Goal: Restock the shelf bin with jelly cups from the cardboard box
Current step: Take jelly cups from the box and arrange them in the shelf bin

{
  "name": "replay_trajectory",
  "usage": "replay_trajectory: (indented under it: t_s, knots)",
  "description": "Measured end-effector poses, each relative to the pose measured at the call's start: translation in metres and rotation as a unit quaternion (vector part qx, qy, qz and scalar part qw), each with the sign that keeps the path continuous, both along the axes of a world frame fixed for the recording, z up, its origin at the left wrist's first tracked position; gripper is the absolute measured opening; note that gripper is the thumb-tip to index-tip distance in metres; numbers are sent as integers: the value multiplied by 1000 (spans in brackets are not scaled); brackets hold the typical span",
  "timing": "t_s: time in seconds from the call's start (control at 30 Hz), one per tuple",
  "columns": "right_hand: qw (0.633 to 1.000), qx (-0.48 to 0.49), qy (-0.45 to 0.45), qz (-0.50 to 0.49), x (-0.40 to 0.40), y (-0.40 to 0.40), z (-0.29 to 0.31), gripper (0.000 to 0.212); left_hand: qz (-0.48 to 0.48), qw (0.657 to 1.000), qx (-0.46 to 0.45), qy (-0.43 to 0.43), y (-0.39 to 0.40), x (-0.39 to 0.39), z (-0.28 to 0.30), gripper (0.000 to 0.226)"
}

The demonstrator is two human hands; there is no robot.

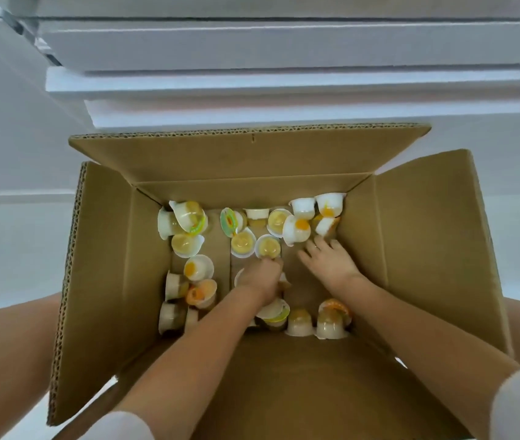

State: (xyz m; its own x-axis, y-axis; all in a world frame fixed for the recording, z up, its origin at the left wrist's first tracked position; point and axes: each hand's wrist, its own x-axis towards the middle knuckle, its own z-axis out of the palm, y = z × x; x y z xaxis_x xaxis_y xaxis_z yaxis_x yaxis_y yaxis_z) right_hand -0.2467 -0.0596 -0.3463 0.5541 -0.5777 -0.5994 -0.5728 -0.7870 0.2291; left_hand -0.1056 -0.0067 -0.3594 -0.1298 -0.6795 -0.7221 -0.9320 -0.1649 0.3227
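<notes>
Here both hands reach inside the cardboard box (426, 242): the left hand (260, 277) curls round a jelly cup (268, 246), the right hand (328, 262) lies spread beside other cups (296, 230).

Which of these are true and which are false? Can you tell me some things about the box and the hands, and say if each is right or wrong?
1. Both hands are down inside the cardboard box. True.
2. The box flaps are folded shut. False: they stand open, so the inside shows.
3. The jelly cups are stacked in neat rows. False: they lie jumbled, some upright, some tipped over.
4. The right hand has its fingers spread out near a cup in the far right corner. True.
5. The left hand is lifted high above the box. False: it is low among the cups, fingers curled at one cup.
</notes>
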Motion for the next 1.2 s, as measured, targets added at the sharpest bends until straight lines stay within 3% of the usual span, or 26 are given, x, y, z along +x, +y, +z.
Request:
replay_trajectory:
  t_s: [0.13,0.23,0.3,0.37,0.43,0.47,0.57,0.63,0.73,0.83,0.97,1.03,1.13,1.2]
  knots:
    - [997,59,2,-56,3,-9,7,60,97,994,8,52,0,11,9,39]
    - [964,112,-112,-215,-3,-8,23,51,180,978,-9,105,-3,25,34,40]
    - [887,170,-227,-365,-3,-11,43,41,292,938,15,186,-8,36,58,35]
    - [766,246,-325,-497,2,-20,76,38,396,874,71,273,-14,46,87,36]
    - [643,336,-389,-568,9,-31,117,34,448,821,101,339,-18,56,122,32]
    - [598,367,-414,-581,13,-37,142,30,461,801,108,368,-20,61,142,27]
    - [541,388,-493,-560,18,-48,220,33,479,735,144,458,-21,73,210,35]
    - [529,401,-542,-516,17,-46,271,30,492,692,137,509,-20,78,255,37]
    - [552,378,-605,-432,14,-34,336,31,502,633,95,581,-16,77,315,37]
    - [577,308,-689,-313,10,-18,385,39,473,603,48,640,-11,68,357,53]
    - [605,274,-719,-203,10,-2,404,48,380,582,42,717,-7,54,384,83]
    - [628,282,-702,-182,14,3,392,49,355,569,52,740,-5,51,380,77]
    - [655,279,-681,-170,17,2,380,49,322,590,64,738,-1,50,371,64]
    - [651,291,-680,-169,17,-1,379,49,323,618,46,715,-1,52,369,61]
